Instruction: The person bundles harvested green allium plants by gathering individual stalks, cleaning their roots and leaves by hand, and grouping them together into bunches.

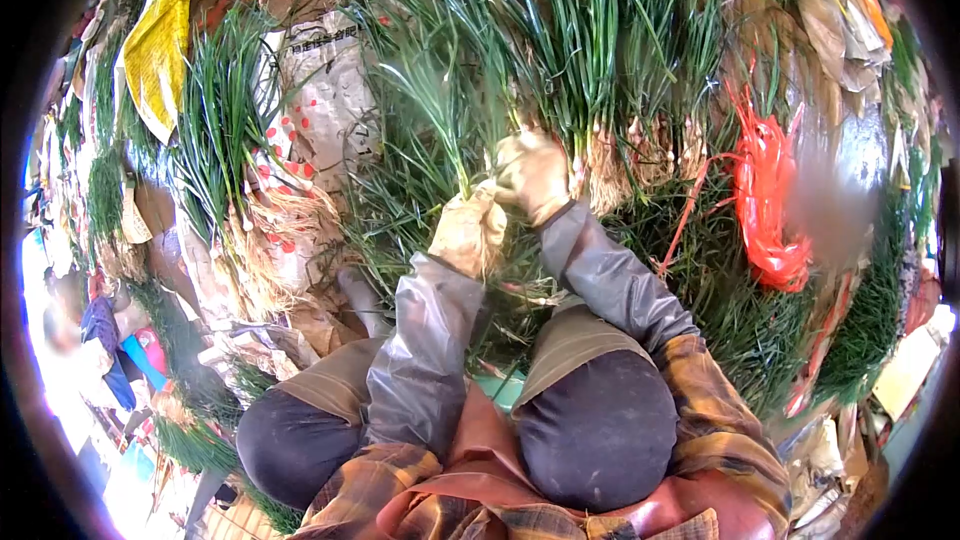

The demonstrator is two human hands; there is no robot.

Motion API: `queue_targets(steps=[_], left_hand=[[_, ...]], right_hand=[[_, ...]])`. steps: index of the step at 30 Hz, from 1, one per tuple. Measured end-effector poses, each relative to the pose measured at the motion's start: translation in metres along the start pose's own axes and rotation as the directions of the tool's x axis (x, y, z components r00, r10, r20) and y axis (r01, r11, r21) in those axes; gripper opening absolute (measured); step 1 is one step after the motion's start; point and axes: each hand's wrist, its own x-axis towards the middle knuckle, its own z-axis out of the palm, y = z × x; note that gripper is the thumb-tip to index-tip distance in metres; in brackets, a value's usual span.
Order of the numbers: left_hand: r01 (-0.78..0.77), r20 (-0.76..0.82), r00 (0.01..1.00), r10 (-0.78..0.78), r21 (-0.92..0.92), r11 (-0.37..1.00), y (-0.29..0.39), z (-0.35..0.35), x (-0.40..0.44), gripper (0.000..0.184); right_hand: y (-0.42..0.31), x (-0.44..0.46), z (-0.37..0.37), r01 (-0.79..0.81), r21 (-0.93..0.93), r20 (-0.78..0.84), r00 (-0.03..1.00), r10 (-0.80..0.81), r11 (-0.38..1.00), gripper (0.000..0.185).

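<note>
My left hand (468,232), in a pale yellowish glove, is closed around the lower part of some green onions (445,125), whose leaves point up and away; roots hang below the fist. Touching it on the right is my right hand (535,172), gloved the same way, with its fingers bent and slightly blurred. What the right fingers hold, if anything, is hidden. Beyond and right of the hands lies a row of green onions (600,50) with pale bulbs and tan roots.
At the left are more onions (225,120) on a printed white sack (325,90), beside a yellow cloth (160,55). A bundle of red plastic strips (770,205) lies at the right. Loose leaves cover the ground near my knees.
</note>
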Motion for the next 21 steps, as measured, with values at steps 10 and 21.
queue_targets(steps=[10, 21], left_hand=[[0.03, -0.062, 0.997, -0.035, -0.073, 0.997, 0.005, -0.001, -0.008, 0.02], [-0.185, 0.22, 0.919, 0.327, -0.49, 0.852, 0.011, -0.033, -0.004, 0.051]], right_hand=[[-0.064, -0.056, 0.058, 0.169, -0.683, 0.368, 0.92, 0.134, 0.711, 0.023], [-0.074, -0.022, 0.031, -0.102, -0.955, -0.042, 0.976, -0.212, -0.279, 0.035]])
